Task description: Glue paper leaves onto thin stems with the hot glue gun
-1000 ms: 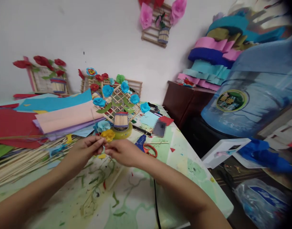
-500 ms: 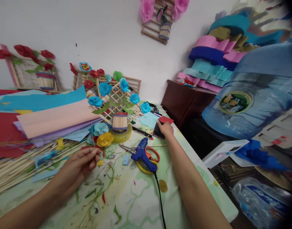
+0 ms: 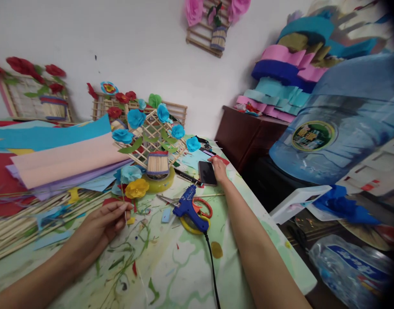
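Note:
My left hand (image 3: 111,219) is closed in a pinch around a thin stick (image 3: 125,214), which stands nearly upright between thumb and fingertips. A yellow paper flower (image 3: 137,188) and a light blue paper flower (image 3: 130,174) are just beyond these fingers. Further off on the right, my right hand (image 3: 219,171) is at the right edge of a dark phone (image 3: 207,173), its fingers bent by the phone's upper corner and partly hidden. Red paper (image 3: 223,159) shows behind that hand. Between my hands lie a blue glue gun (image 3: 188,206) and scissors (image 3: 201,207) with orange-red handles.
A lattice with blue paper flowers (image 3: 158,126) stands on a yellow tape roll (image 3: 165,182). Coloured paper sheets (image 3: 65,154) and thin sticks (image 3: 10,231) cover the left. A water bottle (image 3: 338,128) stands right of the table. The glue gun's cord (image 3: 211,257) runs towards me.
The phone has turned and shifted a little left, and more of its screen shows. My right hand has moved slightly away from me along its edge. My left hand keeps its pinch.

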The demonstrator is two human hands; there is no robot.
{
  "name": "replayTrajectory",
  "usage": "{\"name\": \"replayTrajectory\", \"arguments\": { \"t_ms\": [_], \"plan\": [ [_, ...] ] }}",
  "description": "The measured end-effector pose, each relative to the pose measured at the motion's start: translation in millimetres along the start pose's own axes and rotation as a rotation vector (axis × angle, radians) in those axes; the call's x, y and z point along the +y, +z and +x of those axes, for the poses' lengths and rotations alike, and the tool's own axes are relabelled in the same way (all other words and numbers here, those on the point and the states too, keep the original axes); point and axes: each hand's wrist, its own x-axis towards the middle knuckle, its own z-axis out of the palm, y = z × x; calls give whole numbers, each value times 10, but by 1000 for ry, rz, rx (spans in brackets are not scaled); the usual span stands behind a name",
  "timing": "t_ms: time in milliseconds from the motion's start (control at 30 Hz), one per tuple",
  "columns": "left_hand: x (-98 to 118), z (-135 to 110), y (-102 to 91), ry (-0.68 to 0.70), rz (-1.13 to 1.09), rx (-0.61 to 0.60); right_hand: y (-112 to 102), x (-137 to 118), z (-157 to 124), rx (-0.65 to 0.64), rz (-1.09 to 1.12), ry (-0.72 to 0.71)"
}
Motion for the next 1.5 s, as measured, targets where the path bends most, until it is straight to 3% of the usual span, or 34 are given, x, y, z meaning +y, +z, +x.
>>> {"name": "replayTrajectory", "arguments": {
  "t_ms": [200, 533, 1000, 1267, 1500],
  "plan": [
    [11, -22, 28, -44, -2, 5, 150, 32, 10, -67, -40, -164],
    [-35, 20, -9, -31, 7, -7, 190, 70, 38, -97, -100, -164],
    [-23, 8, -5, -42, 58, -11, 95, 170, 14, 1, 15, -259],
    [-7, -28, 32, -52, 64, 20, 6, 146, -99, -12, 77, -408],
    [-4, -28, 22, -44, 71, -15, 25, 130, -109, -12, 74, -420]
  ]
}}
